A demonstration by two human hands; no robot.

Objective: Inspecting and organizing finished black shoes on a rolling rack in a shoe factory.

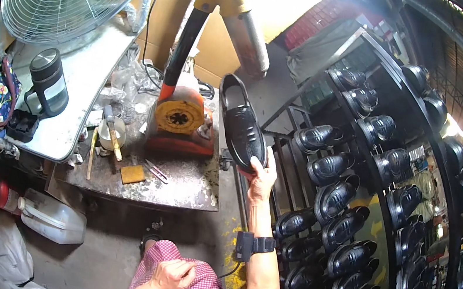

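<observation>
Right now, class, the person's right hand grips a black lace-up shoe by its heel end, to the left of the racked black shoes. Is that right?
Not quite: in the head view, the right hand grips the black lace-up shoe by its toe end, to the left of the racked black shoes.

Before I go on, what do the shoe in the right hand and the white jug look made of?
Shoe: leather or a synthetic lookalike, black with a low sheen; smooth highlights leave which open.
White jug: likely plastic, cloudy finish, judging by its moulded-looking handle.
</observation>
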